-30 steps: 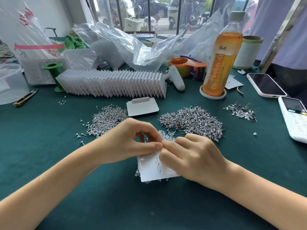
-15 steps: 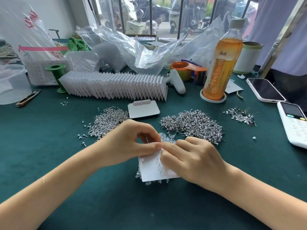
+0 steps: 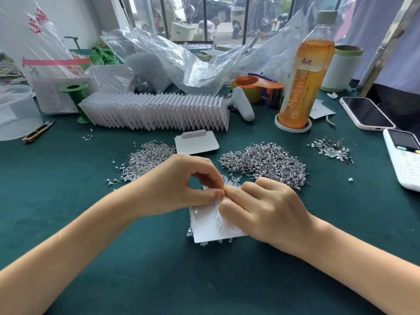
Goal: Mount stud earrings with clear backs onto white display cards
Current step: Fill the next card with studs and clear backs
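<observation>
A white display card (image 3: 208,226) lies in front of me on the green cloth, over a scatter of clear backs (image 3: 230,181), with a column of studs in it. My left hand (image 3: 179,186) pinches the card's top edge between thumb and forefinger. My right hand (image 3: 263,208) covers the card's right side, its fingertips pinched at the same spot; what they hold is too small to see. Two heaps of loose stud earrings lie beyond the hands, one on the left (image 3: 145,160), one on the right (image 3: 266,162). A blank card (image 3: 196,143) lies between the heaps.
A long row of finished cards (image 3: 154,113) stands behind the heaps. An orange drink bottle (image 3: 303,78), a tape dispenser (image 3: 259,88), plastic bags (image 3: 172,62) and a green spool (image 3: 75,94) crowd the back. Two phones (image 3: 366,113) (image 3: 404,158) and a small stud pile (image 3: 330,150) lie right.
Both hands stay pinched together at the card's top edge. The card and hands have barely shifted.
</observation>
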